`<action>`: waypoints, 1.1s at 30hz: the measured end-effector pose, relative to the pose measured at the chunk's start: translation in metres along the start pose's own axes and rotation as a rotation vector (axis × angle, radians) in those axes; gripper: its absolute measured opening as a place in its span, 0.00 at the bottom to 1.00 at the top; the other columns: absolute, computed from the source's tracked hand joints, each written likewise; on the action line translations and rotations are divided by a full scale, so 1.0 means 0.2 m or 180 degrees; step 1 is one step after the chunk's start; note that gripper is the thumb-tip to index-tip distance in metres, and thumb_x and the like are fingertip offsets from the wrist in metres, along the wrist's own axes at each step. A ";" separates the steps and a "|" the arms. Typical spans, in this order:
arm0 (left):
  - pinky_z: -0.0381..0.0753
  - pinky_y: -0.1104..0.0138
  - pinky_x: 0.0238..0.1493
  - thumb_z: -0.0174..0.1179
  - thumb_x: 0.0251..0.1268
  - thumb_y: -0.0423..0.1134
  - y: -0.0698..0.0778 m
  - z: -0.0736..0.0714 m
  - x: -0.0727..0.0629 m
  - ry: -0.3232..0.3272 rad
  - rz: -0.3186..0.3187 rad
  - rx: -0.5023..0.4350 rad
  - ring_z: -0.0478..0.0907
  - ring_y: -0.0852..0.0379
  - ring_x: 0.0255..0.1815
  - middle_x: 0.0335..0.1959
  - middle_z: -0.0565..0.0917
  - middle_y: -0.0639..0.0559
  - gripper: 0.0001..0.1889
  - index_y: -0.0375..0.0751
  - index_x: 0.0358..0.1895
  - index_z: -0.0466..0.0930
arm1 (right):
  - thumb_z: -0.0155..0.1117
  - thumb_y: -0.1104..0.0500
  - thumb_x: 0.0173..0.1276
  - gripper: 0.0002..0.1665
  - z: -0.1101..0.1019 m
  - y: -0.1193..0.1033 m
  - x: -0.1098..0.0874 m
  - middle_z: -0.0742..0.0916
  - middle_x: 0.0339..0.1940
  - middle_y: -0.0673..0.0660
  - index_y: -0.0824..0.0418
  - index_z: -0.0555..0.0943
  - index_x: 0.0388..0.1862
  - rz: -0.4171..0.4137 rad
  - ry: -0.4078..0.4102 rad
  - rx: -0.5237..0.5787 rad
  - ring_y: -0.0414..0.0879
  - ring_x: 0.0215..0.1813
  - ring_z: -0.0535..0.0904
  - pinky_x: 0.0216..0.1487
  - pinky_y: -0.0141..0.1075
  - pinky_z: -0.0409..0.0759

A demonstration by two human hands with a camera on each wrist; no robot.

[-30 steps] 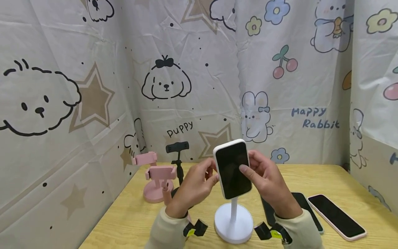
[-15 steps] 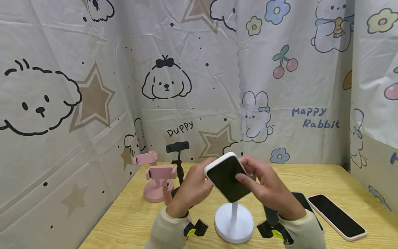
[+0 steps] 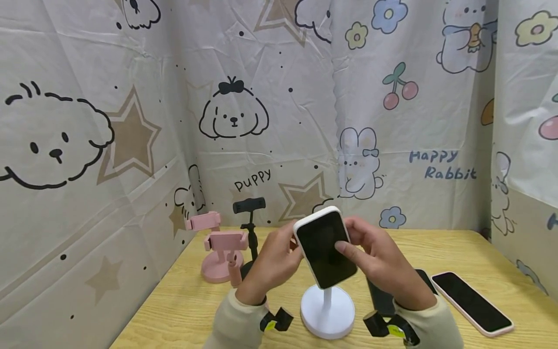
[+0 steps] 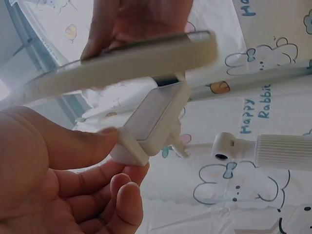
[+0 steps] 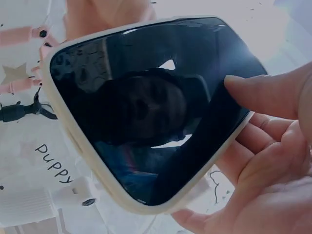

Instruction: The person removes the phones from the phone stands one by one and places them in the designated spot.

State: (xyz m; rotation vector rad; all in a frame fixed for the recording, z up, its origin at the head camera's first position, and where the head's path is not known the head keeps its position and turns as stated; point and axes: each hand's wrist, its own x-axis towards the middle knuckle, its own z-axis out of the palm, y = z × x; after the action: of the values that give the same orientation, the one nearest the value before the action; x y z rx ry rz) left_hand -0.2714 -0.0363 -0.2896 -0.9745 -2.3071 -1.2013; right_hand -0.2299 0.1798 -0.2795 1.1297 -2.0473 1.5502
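Note:
In the head view my right hand (image 3: 381, 259) grips a white-cased smartphone (image 3: 322, 254), its thumb lying over the black screen. My left hand (image 3: 275, 261) is behind the phone's left edge. The left wrist view shows that hand's thumb and fingers pinching a white phone clamp (image 4: 155, 119), just under the phone's back; the two look apart there. Below stands a white phone stand (image 3: 328, 315) with a round base. Its pole (image 4: 285, 151) ends in a jointed head, and a gap shows between that head and the clamp. The phone screen (image 5: 146, 107) is dark and reflective.
Two pink phone holders (image 3: 225, 241) and a black phone stand (image 3: 249, 205) stand at the left rear of the wooden table (image 3: 165, 315). A dark phone (image 3: 380, 298), partly under my right arm, and a pink-cased phone (image 3: 472, 304) lie at the right. Printed curtains surround the table.
The phone tilted over and dipped left, then came partly back upright, and now sits slightly lower than a second ago. Both hands moved with it slightly; the stand stayed in place.

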 end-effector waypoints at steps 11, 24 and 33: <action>0.77 0.69 0.34 0.61 0.65 0.32 -0.02 0.02 0.02 0.0176 0.0057 0.0045 0.72 0.59 0.33 0.32 0.75 0.56 0.08 0.40 0.45 0.76 | 0.58 0.65 0.71 0.17 -0.10 -0.06 -0.04 0.85 0.45 0.63 0.67 0.70 0.57 0.0666 0.0414 0.0086 0.54 0.44 0.86 0.41 0.44 0.84; 0.78 0.70 0.34 0.59 0.67 0.31 -0.07 0.06 0.04 0.0373 0.0007 0.0028 0.73 0.58 0.35 0.35 0.76 0.53 0.09 0.38 0.47 0.75 | 0.57 0.57 0.73 0.22 -0.16 -0.05 -0.06 0.85 0.49 0.61 0.67 0.69 0.61 0.1120 0.0722 -0.0209 0.46 0.48 0.83 0.50 0.31 0.79; 0.77 0.69 0.35 0.58 0.68 0.31 -0.11 0.10 0.07 0.0516 0.0030 0.0210 0.72 0.58 0.36 0.36 0.75 0.53 0.09 0.37 0.49 0.74 | 0.58 0.56 0.73 0.25 -0.18 -0.03 -0.08 0.85 0.50 0.64 0.70 0.67 0.61 0.1393 0.0742 -0.0073 0.46 0.48 0.84 0.51 0.29 0.78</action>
State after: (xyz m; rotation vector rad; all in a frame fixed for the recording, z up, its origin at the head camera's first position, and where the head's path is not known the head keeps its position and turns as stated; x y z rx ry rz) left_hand -0.2957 -0.0233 -0.3054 -0.8320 -2.1982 -1.1484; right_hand -0.2222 0.2173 -0.2731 0.4766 -2.2359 1.7473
